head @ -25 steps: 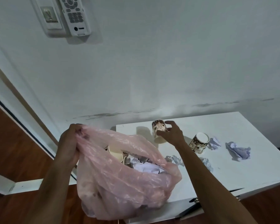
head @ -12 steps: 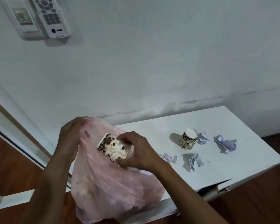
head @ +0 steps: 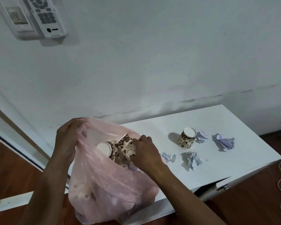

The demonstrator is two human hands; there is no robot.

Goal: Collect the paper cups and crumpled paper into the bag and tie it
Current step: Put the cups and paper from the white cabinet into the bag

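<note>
Right hand (head: 145,153) grips cup (head: 126,144), now lower in bag (head: 104,184) mouth than before | left hand (head: 66,140) pinches bag rim, unmoved | second cup (head: 187,138), paper (head: 224,142) centre-right on surface (head: 225,169); bag overhangs near edge

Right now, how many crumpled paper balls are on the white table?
4. One nearest the pink bag, one right of it, one touching the upside-down cup, one farthest right. Others may be hidden inside the bag.

Two bare forearms are showing, no sleeves reaching into view. The left hand (head: 66,140) and right hand (head: 145,153) are wearing no gloves, rings, watch or bracelet.
</note>
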